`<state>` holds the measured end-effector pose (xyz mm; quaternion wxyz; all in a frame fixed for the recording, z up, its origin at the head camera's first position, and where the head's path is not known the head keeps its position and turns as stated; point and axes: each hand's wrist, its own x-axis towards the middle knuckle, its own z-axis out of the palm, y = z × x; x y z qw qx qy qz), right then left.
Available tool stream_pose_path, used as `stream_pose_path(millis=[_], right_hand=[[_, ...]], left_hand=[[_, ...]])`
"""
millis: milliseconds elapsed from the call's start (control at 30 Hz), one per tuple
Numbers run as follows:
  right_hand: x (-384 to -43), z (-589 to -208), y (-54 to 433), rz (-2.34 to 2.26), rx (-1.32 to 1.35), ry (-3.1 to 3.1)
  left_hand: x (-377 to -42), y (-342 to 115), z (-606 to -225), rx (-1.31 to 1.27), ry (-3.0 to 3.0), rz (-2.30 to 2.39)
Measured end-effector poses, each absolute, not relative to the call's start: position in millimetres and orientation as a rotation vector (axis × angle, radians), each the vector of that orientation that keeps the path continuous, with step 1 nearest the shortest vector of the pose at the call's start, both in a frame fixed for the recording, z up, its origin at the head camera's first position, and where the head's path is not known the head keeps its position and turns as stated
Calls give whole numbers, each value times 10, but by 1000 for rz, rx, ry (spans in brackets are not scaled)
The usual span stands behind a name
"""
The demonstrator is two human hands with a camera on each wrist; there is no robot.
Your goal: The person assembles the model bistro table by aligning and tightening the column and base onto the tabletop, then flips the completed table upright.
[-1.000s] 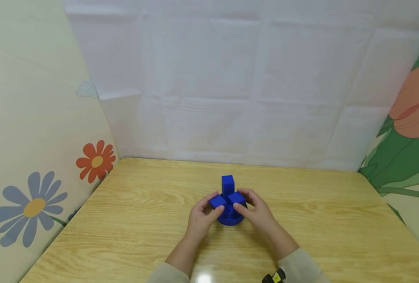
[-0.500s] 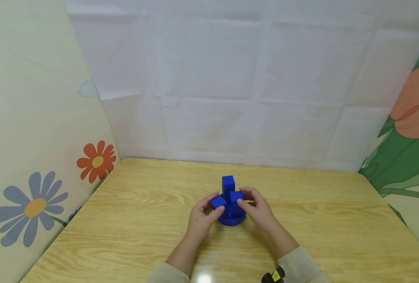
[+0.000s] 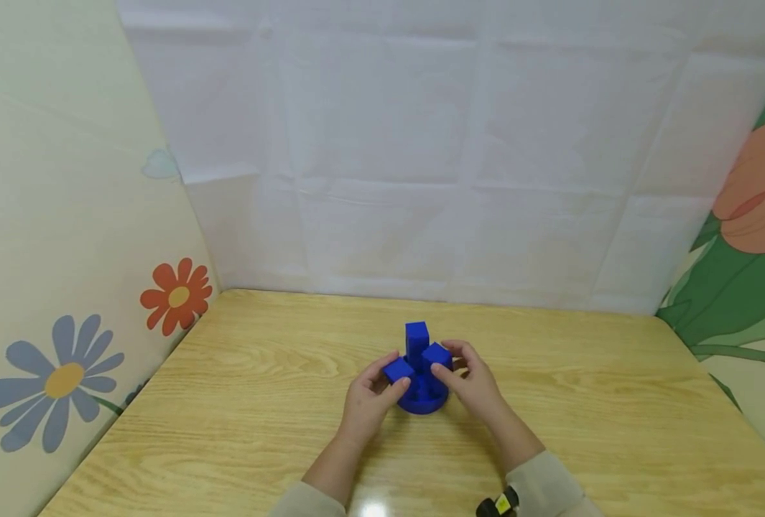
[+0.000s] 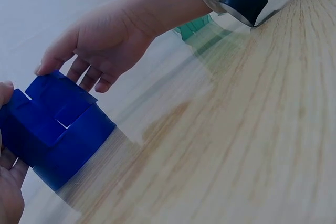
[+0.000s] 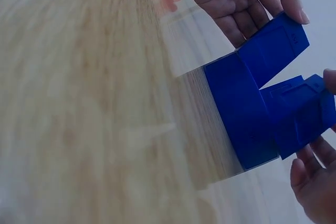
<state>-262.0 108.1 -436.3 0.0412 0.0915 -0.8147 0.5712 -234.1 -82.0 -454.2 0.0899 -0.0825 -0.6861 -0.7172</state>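
Note:
A round blue base (image 3: 422, 407) sits on the wooden table, carrying three blue blocks. My left hand (image 3: 364, 403) pinches the left block (image 3: 398, 370) between thumb and fingers. On the other side, my right hand (image 3: 478, 388) grips the right block (image 3: 437, 355), thumb on its near side and fingers behind. The third block (image 3: 416, 337) stands upright at the back, untouched. In the right wrist view the left block (image 5: 275, 48) leans outward from the base (image 5: 241, 116). The right hand's fingers (image 4: 58, 53) reach the blue piece's top edge in the left wrist view.
The wood-grain table (image 3: 272, 345) extends around the base on all sides. A white cloth (image 3: 382, 158) hangs behind it, and flower-printed panels (image 3: 72, 237) flank the left and right. A black wrist device (image 3: 498, 502) sits by the right sleeve.
The right block has turned back and forth in my right hand and now sits slightly farther right. My right thumb and fingers shifted with it. The left hand and base stay nearly still.

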Motion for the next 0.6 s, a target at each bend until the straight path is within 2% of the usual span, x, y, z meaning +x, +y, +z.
stream_pose_path(millis=[600], right_hand=[[-2674, -4382, 1089, 1788, 291, -2498]], left_hand=[[-2356, -828, -4566, -227, -2058, -2139]])
